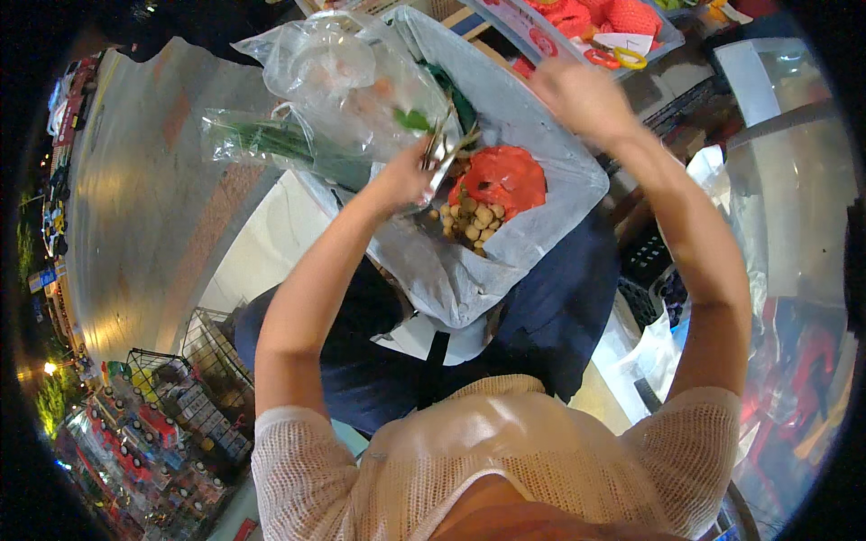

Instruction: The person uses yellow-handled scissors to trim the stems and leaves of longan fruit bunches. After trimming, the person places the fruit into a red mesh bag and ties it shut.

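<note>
My left hand (407, 177) is closed around several thin brown twigs (462, 140) and a shiny silvery object that I cannot make out. A green leaf (413, 120) shows just above it. Below and to the right, small round tan fruits (482, 220), which look like longans, lie beside a crumpled red plastic bag (507, 177). They rest in a container lined with a whitish sheet (568, 166). My right hand (578, 98), blurred, is over the container's far right edge; its fingertips are unclear. Left of my left hand are a clear plastic bag (331, 74) and bagged long green vegetables (267, 142).
At the top right, a crate (504, 27) holds items in red foam netting (575, 20); scissors (614, 58) with orange and yellow handles lie on it. Toy vehicles (128, 439) and a wire basket (159, 368) stand lower left. Paved ground (149, 203) stretches along the left.
</note>
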